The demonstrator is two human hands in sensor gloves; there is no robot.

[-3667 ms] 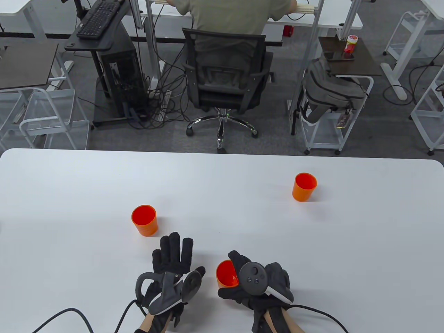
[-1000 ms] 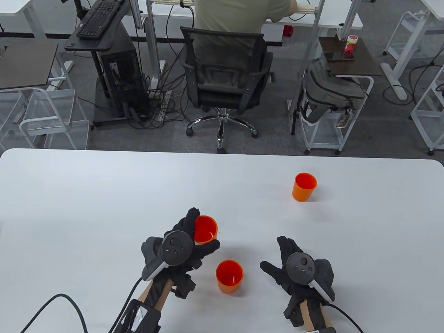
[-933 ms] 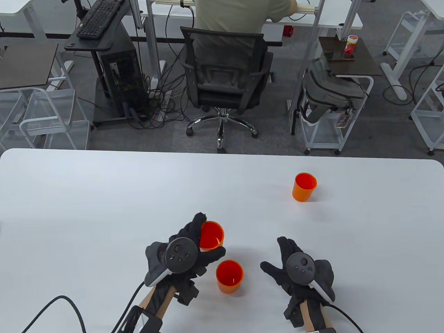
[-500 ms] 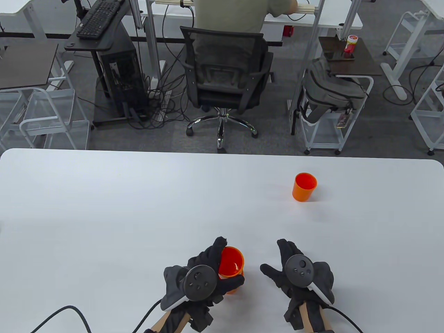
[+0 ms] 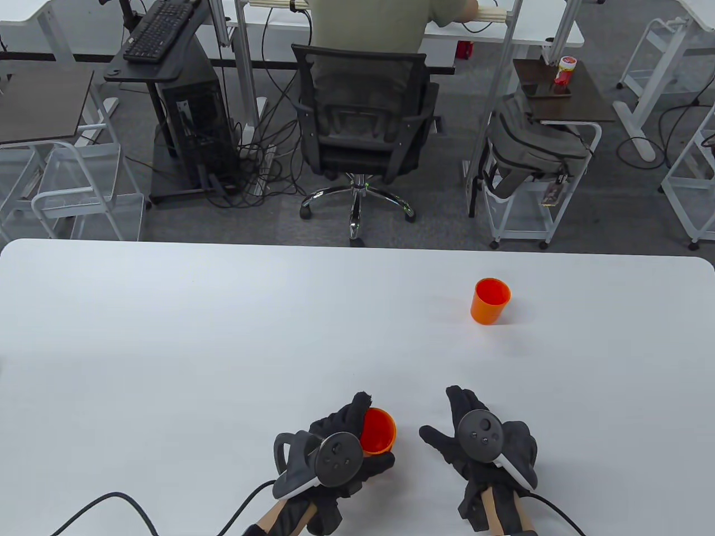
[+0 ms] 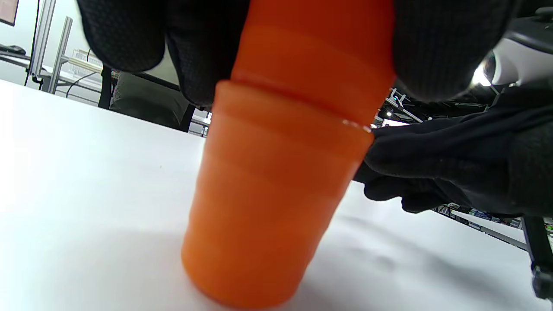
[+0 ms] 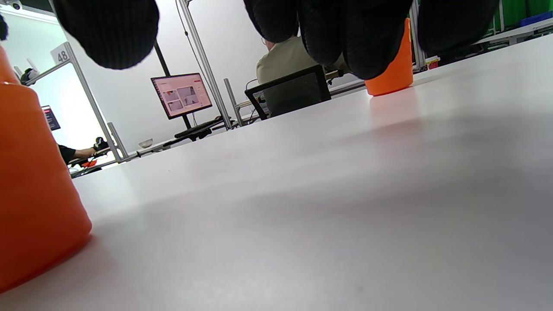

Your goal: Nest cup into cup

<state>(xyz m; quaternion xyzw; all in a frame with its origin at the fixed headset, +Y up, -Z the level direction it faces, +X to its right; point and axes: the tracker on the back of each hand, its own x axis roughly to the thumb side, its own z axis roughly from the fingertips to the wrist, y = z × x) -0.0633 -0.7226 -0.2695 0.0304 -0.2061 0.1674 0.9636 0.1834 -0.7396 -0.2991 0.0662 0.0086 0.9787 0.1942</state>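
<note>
My left hand point(image 5: 357, 446) grips an orange cup point(image 5: 377, 430) at the table's near edge. In the left wrist view this upper cup point(image 6: 315, 47) sits partway inside a second orange cup point(image 6: 268, 207) that stands on the table, with its upper part still above the lower cup's rim. The lower cup also shows at the left edge of the right wrist view point(image 7: 30, 194). My right hand point(image 5: 463, 430) rests on the table just right of the cups, fingers spread, holding nothing.
A third orange cup point(image 5: 490, 302) stands alone far right on the white table point(image 5: 167, 335); it also shows in the right wrist view point(image 7: 391, 73). Beyond the far edge are an office chair point(image 5: 363, 128) and a seated person.
My left hand carried its cup right and toward me, over the standing cup, and lowered it into that cup. My right hand stayed in place.
</note>
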